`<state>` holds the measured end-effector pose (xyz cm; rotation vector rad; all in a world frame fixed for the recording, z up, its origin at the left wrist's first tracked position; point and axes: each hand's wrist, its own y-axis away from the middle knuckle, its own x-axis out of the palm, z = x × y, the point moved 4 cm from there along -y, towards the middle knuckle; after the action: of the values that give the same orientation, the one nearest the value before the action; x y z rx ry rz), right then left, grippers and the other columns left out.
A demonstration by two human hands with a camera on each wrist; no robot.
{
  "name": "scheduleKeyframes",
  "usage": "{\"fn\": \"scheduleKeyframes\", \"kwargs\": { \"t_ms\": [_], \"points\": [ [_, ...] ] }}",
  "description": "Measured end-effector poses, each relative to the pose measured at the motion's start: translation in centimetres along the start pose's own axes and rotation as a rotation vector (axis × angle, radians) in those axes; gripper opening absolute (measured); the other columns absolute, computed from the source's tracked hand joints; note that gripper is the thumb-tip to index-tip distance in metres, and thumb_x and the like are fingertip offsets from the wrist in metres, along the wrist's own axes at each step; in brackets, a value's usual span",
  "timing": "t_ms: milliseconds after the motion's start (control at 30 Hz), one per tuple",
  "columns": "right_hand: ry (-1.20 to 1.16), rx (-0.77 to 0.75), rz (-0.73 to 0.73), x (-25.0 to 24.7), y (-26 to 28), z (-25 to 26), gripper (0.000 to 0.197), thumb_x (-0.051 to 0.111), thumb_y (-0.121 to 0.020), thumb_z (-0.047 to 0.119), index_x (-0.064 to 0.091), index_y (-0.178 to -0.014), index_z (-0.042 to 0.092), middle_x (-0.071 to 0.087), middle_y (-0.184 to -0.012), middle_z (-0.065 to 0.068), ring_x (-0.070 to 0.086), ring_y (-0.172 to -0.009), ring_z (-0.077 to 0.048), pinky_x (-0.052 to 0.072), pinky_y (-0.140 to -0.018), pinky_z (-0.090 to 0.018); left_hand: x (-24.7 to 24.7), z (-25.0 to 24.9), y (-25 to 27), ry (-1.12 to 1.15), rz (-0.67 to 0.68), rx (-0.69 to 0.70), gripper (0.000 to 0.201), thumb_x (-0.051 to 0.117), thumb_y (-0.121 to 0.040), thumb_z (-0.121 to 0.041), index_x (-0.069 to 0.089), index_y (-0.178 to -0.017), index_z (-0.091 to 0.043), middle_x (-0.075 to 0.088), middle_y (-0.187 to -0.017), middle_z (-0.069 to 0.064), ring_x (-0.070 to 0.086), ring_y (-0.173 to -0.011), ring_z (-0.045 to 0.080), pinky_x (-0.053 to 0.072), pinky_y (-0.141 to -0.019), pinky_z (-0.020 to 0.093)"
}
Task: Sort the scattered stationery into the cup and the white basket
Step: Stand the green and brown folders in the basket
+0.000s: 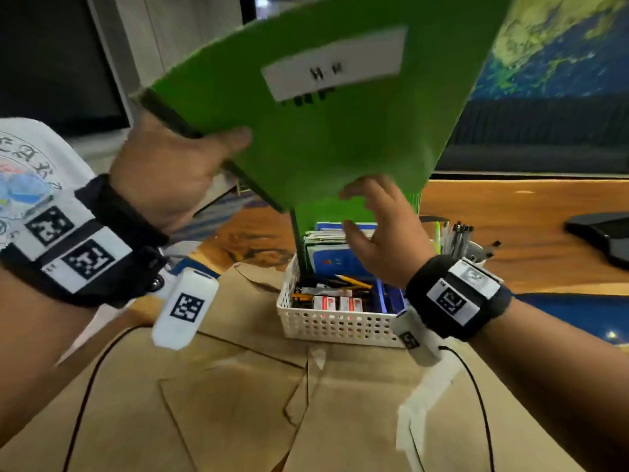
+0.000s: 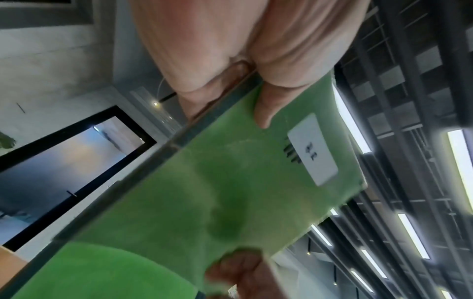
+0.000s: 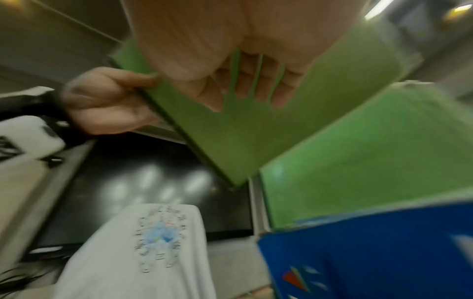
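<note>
Left hand (image 1: 170,172) grips a green notebook (image 1: 306,107) by its dark spine edge, thumb laid across the cover, holding it tilted in the air above the white basket (image 1: 335,323). A white label (image 1: 335,63) sits on the cover. Right hand (image 1: 381,233) is open, its fingers spread and straight against the notebook's lower corner; the right wrist view shows those fingers (image 3: 258,83) flat on the green cover.

Standing upright at the far end of the basket are a second green book (image 1: 323,212), some thinner booklets and a blue book (image 1: 333,260), which leans toward the near side. Lower down in the basket lie a yellow pencil (image 1: 354,281), small red-and-white boxes (image 1: 337,303) and a few dark items too blurred to name. Just to the right of the basket stands a cup (image 1: 474,252) holding a bunch of pens (image 1: 457,236) upright, one of them bright yellow-green.

Basket and cup rest on a wooden table (image 1: 510,219), partly covered with brown paper (image 1: 238,403) taped at the seams.
</note>
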<state>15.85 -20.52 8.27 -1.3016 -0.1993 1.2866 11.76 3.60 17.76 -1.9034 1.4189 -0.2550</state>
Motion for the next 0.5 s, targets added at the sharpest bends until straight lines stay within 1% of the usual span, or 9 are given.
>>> {"fn": "scheduleKeyframes", "kwargs": {
  "t_ms": [33, 100, 133, 200, 233, 300, 367, 433, 500],
  "points": [
    [0.012, 0.138, 0.058, 0.1, -0.4, -2.4, 0.034, 0.069, -0.089, 0.017, 0.062, -0.122, 0.018, 0.061, -0.126, -0.003, 0.058, -0.115, -0.021, 0.049, -0.100, -0.041, 0.1, -0.4, -0.8, 0.136, 0.008, -0.030, 0.017, 0.073, -0.089, -0.013, 0.068, -0.105, -0.012, 0.076, -0.082, -0.019, 0.072, -0.084, 0.007, 0.048, -0.066, 0.003],
    [0.165, 0.394, 0.343, 0.9, -1.0, -6.7, 0.049, 0.072, -0.090, 0.034, 0.057, -0.135, 0.020, 0.057, -0.139, -0.001, 0.056, -0.124, -0.021, 0.047, -0.105, -0.035, 0.7, 0.4, -2.8, 0.335, 0.066, 0.019, 0.035, 0.072, -0.086, -0.001, 0.065, -0.119, -0.010, 0.076, -0.110, -0.004, 0.070, -0.110, 0.023, 0.058, -0.090, 0.032],
    [0.267, 0.456, 0.494, 1.5, -1.1, -8.3, 0.065, 0.074, -0.087, 0.044, 0.050, -0.144, 0.022, 0.051, -0.147, -0.003, 0.052, -0.130, -0.023, 0.045, -0.106, -0.035, 1.2, 0.8, -3.7, 0.378, 0.088, 0.052, 0.041, 0.071, -0.084, 0.002, 0.063, -0.123, -0.009, 0.072, -0.121, 0.006, 0.067, -0.116, 0.027, 0.055, -0.098, 0.044],
    [0.453, 0.482, 0.675, 2.4, -1.4, -10.5, 0.087, 0.073, -0.083, 0.053, 0.032, -0.156, 0.027, 0.040, -0.156, -0.004, 0.044, -0.138, -0.028, 0.042, -0.109, -0.044, 2.8, 1.5, -5.3, 0.404, 0.155, 0.046, 0.043, 0.069, -0.083, 0.002, 0.062, -0.125, -0.007, 0.067, -0.129, 0.017, 0.064, -0.119, 0.033, 0.048, -0.101, 0.059],
    [0.530, 0.477, 0.718, 2.9, -1.7, -11.1, 0.091, 0.071, -0.083, 0.053, 0.024, -0.158, 0.031, 0.037, -0.158, -0.004, 0.039, -0.141, -0.030, 0.038, -0.110, -0.050, 3.5, 2.0, -6.2, 0.411, 0.177, 0.039, 0.042, 0.068, -0.083, 0.002, 0.063, -0.124, -0.005, 0.066, -0.129, 0.018, 0.064, -0.119, 0.035, 0.047, -0.101, 0.062],
    [0.605, 0.508, 0.764, 3.9, -2.0, -11.9, 0.092, 0.064, -0.081, 0.049, 0.017, -0.158, 0.034, 0.034, -0.157, -0.005, 0.031, -0.144, -0.033, 0.031, -0.112, -0.057, 4.9, 3.0, -7.6, 0.417, 0.172, 0.021, 0.046, 0.065, -0.084, 0.005, 0.059, -0.129, 0.001, 0.064, -0.131, 0.020, 0.064, -0.120, 0.033, 0.049, -0.103, 0.055],
    [0.644, 0.540, 0.793, 4.7, -2.0, -11.9, 0.086, 0.060, -0.079, 0.052, 0.025, -0.155, 0.033, 0.036, -0.152, -0.008, 0.029, -0.142, -0.035, 0.027, -0.111, -0.058, 6.0, 4.2, -8.9, 0.417, 0.109, -0.018, 0.053, 0.066, -0.082, 0.006, 0.053, -0.133, 0.005, 0.066, -0.129, 0.017, 0.066, -0.118, 0.029, 0.051, -0.102, 0.049],
    [0.711, 0.523, 0.828, 5.5, -1.7, -11.8, 0.078, 0.056, -0.078, 0.058, 0.038, -0.148, 0.030, 0.038, -0.147, -0.009, 0.030, -0.141, -0.035, 0.025, -0.111, -0.057, 7.1, 5.6, -9.9, 0.432, 0.072, -0.046, 0.055, 0.067, -0.080, 0.008, 0.052, -0.133, 0.004, 0.069, -0.125, 0.015, 0.067, -0.115, 0.028, 0.052, -0.100, 0.050],
    [0.719, 0.512, 0.850, 6.0, -1.3, -11.7, 0.072, 0.050, -0.082, 0.060, 0.039, -0.145, 0.026, 0.038, -0.148, -0.009, 0.029, -0.142, -0.033, 0.021, -0.113, -0.059, 8.4, 6.8, -10.5, 0.445, 0.076, -0.065, 0.056, 0.066, -0.080, 0.011, 0.051, -0.133, 0.004, 0.068, -0.125, 0.017, 0.067, -0.115, 0.030, 0.053, -0.098, 0.052]
  ]
}}
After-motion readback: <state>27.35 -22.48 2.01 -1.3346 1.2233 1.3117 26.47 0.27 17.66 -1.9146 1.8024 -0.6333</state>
